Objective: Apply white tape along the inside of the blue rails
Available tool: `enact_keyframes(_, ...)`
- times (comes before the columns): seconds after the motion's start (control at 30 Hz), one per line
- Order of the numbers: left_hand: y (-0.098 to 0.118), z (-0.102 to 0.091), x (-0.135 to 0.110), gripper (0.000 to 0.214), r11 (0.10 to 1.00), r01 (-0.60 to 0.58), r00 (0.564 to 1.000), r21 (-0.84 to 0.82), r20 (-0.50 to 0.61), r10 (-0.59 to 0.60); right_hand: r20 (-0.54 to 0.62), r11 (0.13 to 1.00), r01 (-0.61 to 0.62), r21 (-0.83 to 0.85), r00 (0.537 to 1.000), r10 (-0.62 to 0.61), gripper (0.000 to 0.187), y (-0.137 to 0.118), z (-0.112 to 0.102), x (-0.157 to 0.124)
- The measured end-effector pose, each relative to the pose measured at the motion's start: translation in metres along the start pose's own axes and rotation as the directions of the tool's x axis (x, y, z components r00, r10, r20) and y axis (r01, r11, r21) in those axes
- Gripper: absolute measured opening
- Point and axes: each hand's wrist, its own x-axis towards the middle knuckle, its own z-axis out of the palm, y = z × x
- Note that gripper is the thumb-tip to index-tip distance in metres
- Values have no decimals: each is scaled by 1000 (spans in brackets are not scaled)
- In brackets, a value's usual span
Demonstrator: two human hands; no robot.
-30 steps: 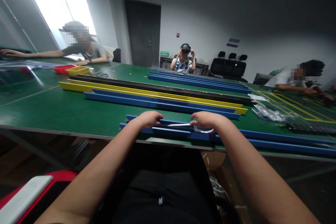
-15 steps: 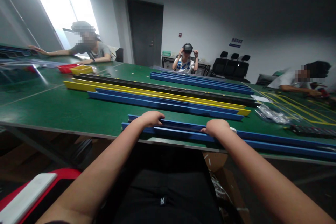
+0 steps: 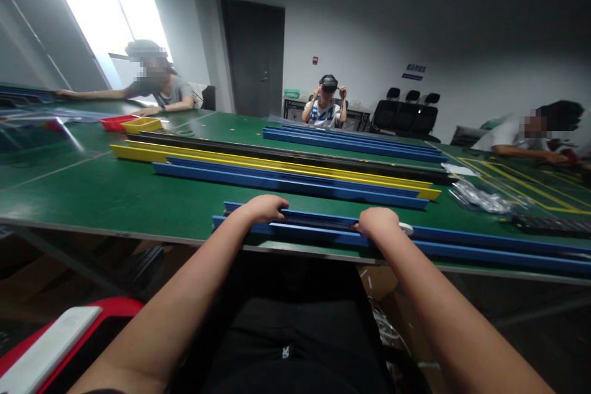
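Note:
Close to the table's near edge lies a long blue channel rail (image 3: 489, 254) with a second blue rail (image 3: 480, 236) right behind it. My left hand (image 3: 265, 208) reaches over the rails near their left end, fingers closed around the rear rail's edge. Farther right, my right hand (image 3: 379, 221) is curled over the same rails, its fingertips pinched and pointing left. A white round object (image 3: 406, 229), like a roll of tape, sticks out at the right of that hand, mostly hidden by it. Between my hands, a dark strip shows in the channel.
Beyond lie more blue rails (image 3: 286, 186), a yellow rail (image 3: 122, 152) and a black rail (image 3: 318, 157). Clear plastic bags (image 3: 482, 198) sit at right, red (image 3: 115, 123) and yellow (image 3: 143, 125) bins at left. Several people sit around the green table (image 3: 92, 197).
My right hand and the white round object have shifted slightly left together. My left hand stays in place on the rail. The whole view has moved a little.

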Motion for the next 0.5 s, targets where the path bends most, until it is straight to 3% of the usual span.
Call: enact_keyframes(0.5, 22, -2, 14, 33, 996, 90, 994, -8, 66, -89, 15, 997, -32, 69, 999, 31, 41, -2, 1, 2)
